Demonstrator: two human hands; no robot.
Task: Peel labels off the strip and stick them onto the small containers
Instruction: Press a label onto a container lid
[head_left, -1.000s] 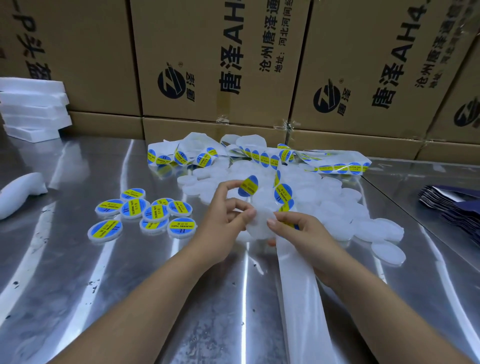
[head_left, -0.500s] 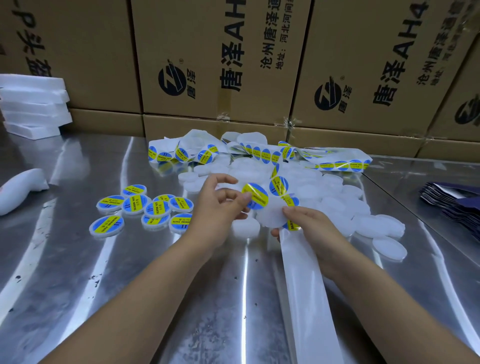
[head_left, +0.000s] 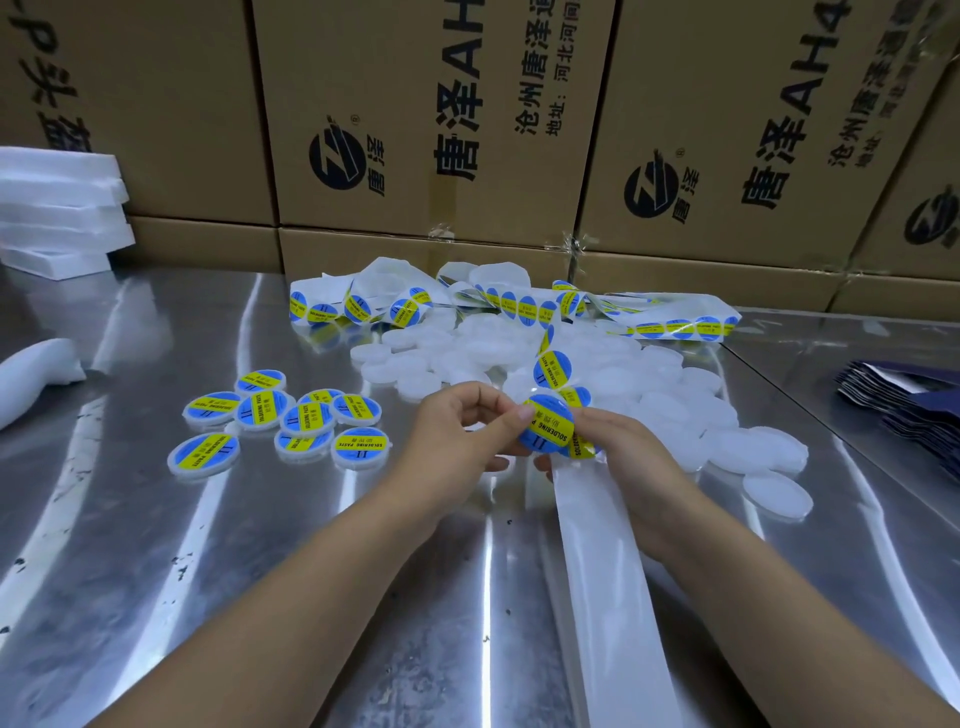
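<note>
1. Blue-and-yellow label (head_left: 546, 431): half a second ago it hung in the air from the left fingertips. It now lies face-up over the held container, which is almost wholly hidden beneath it.
2. Left hand (head_left: 462, 431): thumb and forefinger pinch the label's left edge.
3. Right hand (head_left: 628, 457): fingers curled round the held container and the backing strip (head_left: 608, 597), which trails bare toward the person.
4. Labelled containers (head_left: 291, 415): a cluster on the steel table (head_left: 208, 571), to the left.
5. Unlabelled containers (head_left: 675, 405): a large pile behind the hands.
6. Assessment: this label looks placed. It probably needs smoothing, and many remain.
</note>
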